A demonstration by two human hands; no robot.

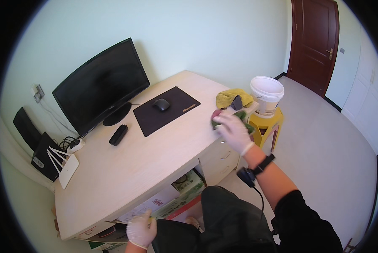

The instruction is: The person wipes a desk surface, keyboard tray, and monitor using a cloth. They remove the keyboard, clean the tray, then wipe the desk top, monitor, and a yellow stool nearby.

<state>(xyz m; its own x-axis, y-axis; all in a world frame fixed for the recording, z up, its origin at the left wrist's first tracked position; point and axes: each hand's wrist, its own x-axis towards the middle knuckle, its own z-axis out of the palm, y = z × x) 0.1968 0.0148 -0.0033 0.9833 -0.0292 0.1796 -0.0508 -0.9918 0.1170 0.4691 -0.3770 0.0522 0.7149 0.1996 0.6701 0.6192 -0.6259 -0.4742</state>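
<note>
My right hand (234,131), in a translucent white glove, presses a green and dark-red cloth (215,121) onto the desktop near its right front corner. Parts of that cloth stick out past the fingers and hang over the edge. Just behind it lie a mustard-yellow cloth (231,97) and a small dark grey cloth (236,102). My left hand (141,229), gloved the same way, is half curled in front of the desk's front edge. A yellowish bit shows by its fingers; whether it is held is unclear. The pale wooden desk (163,148) spans the view.
A black NEC monitor (103,82), a mouse (161,104) on a black mouse pad (144,120), a black case (118,135) and a white router (69,170) stand on the desk. At right, a white bucket (266,95) sits on a yellow stool (271,121). Boxes (182,202) fill the space underneath.
</note>
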